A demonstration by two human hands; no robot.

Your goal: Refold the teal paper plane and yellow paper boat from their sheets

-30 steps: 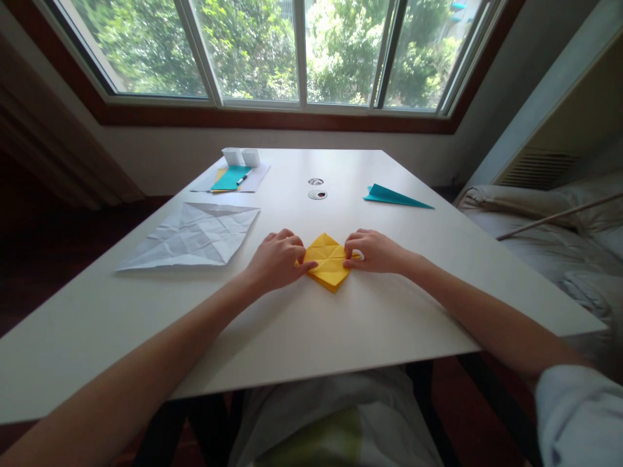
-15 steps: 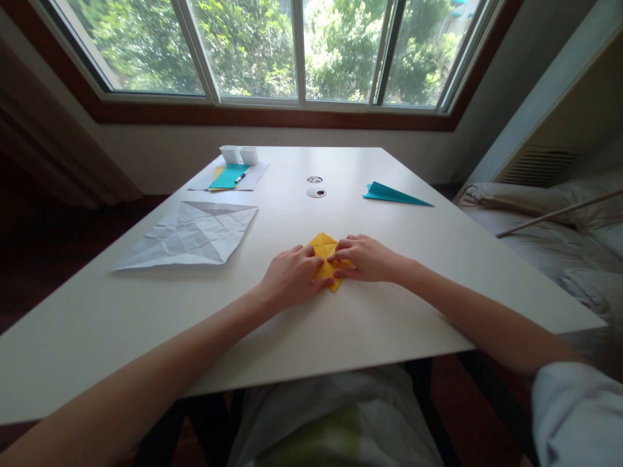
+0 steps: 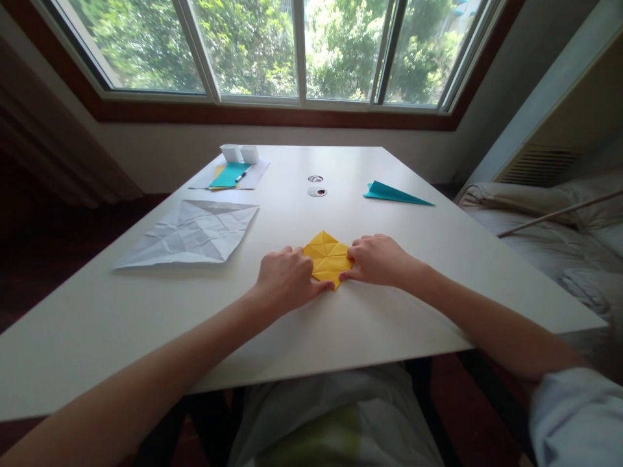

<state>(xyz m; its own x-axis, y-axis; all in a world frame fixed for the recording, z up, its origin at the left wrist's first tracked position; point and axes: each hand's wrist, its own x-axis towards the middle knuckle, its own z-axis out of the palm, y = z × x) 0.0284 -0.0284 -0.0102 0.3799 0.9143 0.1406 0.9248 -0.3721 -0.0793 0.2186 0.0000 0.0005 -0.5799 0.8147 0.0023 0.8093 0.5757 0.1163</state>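
Note:
A folded yellow paper with many creases lies flat on the white table, in the middle in front of me. My left hand presses on its left and lower edge with curled fingers. My right hand presses on its right edge, fingertips on the paper. Both hands hold the paper down against the table.
A creased white sheet lies to the left. A teal folded paper lies at the far right. At the far left are a teal sheet with a pen and two small white boxes. Two round discs sit mid-table. A bed stands right.
Half a second ago both hands met over the middle of the yellow paper; now they have slid apart to its left and right edges, and the paper shows between them.

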